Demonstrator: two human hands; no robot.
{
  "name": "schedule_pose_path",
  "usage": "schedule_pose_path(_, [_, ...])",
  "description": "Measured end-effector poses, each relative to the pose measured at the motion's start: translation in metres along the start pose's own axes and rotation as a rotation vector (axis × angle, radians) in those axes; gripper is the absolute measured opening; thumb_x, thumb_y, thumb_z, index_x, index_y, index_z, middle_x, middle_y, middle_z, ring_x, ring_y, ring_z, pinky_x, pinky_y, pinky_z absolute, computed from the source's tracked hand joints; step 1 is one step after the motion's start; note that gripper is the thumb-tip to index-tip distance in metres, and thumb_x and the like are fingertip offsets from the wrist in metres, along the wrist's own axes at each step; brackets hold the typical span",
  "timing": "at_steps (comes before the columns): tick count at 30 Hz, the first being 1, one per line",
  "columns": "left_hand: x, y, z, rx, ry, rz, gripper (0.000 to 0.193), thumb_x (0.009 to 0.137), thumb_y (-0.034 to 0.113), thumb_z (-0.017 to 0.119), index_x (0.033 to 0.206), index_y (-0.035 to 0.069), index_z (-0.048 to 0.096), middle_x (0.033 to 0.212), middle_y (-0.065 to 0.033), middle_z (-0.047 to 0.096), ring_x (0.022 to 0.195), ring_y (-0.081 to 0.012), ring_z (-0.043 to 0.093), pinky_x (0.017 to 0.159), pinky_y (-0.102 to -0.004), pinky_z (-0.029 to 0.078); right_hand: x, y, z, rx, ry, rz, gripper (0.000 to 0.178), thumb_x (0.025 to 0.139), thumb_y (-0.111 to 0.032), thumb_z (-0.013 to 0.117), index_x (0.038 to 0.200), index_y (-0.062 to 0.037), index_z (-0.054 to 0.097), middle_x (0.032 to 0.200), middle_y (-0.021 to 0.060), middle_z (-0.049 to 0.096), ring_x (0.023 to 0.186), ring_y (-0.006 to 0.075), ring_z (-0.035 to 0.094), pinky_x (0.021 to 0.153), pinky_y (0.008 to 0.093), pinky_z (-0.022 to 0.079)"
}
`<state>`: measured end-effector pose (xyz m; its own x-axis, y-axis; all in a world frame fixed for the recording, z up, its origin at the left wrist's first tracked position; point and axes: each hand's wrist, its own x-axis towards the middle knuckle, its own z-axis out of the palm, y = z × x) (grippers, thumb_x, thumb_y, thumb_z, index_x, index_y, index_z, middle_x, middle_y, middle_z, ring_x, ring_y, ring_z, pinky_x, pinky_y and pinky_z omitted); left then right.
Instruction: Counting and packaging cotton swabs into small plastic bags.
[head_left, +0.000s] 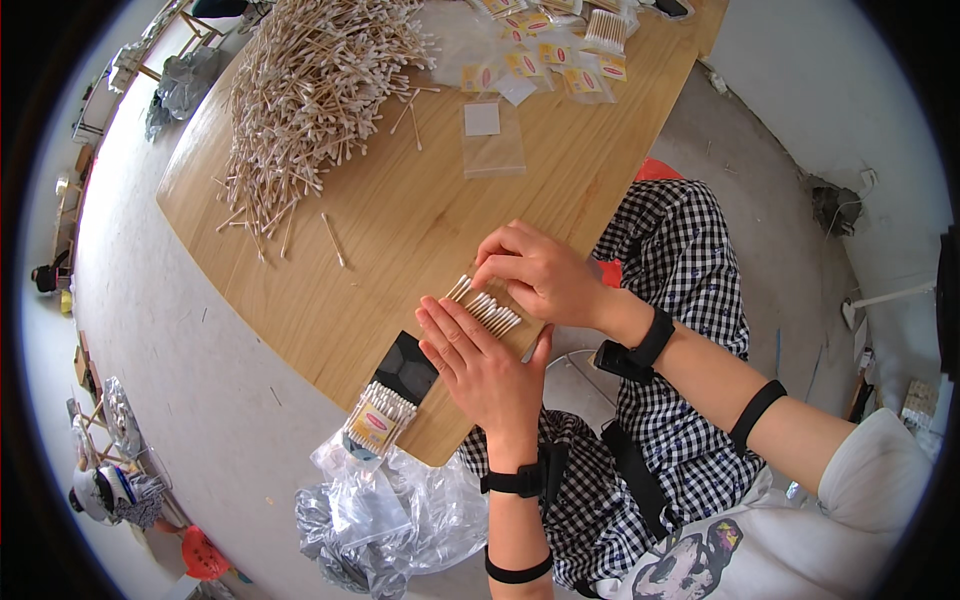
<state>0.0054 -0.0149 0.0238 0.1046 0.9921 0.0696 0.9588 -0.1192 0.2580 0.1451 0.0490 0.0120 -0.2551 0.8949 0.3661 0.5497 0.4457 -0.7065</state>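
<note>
A row of cotton swabs [497, 316] lies side by side near the table's edge, white tips showing between my hands. My left hand [480, 365] rests flat across their lower part, fingers stretched out, and hides much of them. Over the far end of the row, my right hand [540, 275] is closed in a pinch, its fingertips at the white tips. Whatever is between those fingertips is hidden. Beside my left hand is a black flat pad [405, 368], and next to it a packed bundle of swabs with a yellow label [374, 424] at the table corner.
A large heap of loose swabs [310, 90] covers the far left of the wooden table [400, 240]. One stray swab [333, 240] lies apart. Farther off are a clear bag with a white card [493, 140] and several yellow-labelled packets [540, 60]. Clear plastic bags [400, 515] hang below the near corner.
</note>
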Motion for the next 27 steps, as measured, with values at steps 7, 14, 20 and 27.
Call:
schedule_pose_path(7, [-0.002,-0.004,0.001,-0.037,0.001,-0.009,0.118,0.071,0.056,0.08,0.149,-0.011,0.022,0.16,-0.0252,0.02,0.151,-0.036,0.015,0.122,-0.0462,0.017,0.022,-0.012,-0.005,-0.124,-0.192,0.009,0.011,0.075,-0.012,0.071,0.083,-0.0076,0.066,0.095,0.0041,0.059,0.092,0.0229,0.057,0.077,0.0349,0.05])
schedule_pose_path(14, [-0.002,-0.003,0.001,-0.058,0.01,0.007,0.118,0.072,0.057,0.079,0.149,-0.011,0.022,0.16,-0.0268,0.018,0.151,-0.037,0.013,0.122,-0.0463,0.017,0.05,-0.004,-0.012,-0.338,-0.389,-0.295,0.016,0.069,-0.015,0.071,0.076,-0.0053,0.06,0.087,0.006,0.057,0.088,0.0225,0.056,0.076,0.0346,0.048])
schedule_pose_path(20, [0.0,0.001,0.004,-0.084,0.006,0.016,0.119,0.072,0.057,0.08,0.15,-0.011,0.021,0.16,-0.0271,0.017,0.151,-0.0379,0.013,0.122,-0.0472,0.016,0.04,0.019,-0.069,-0.556,-0.41,-0.312,0.017,0.069,-0.016,0.068,0.073,-0.0048,0.057,0.083,0.0072,0.055,0.085,0.026,0.056,0.077,0.0374,0.048])
schedule_pose_path(27, [-0.007,-0.008,-0.002,-0.073,0.024,-0.01,0.118,0.073,0.057,0.079,0.15,-0.009,0.02,0.161,-0.0268,0.015,0.152,-0.0385,0.008,0.123,-0.0505,0.009,-0.06,0.049,-0.229,-0.744,-0.147,0.264,0.011,0.071,-0.007,0.064,0.078,-0.0042,0.057,0.085,0.0108,0.056,0.088,0.0294,0.057,0.077,0.0416,0.048])
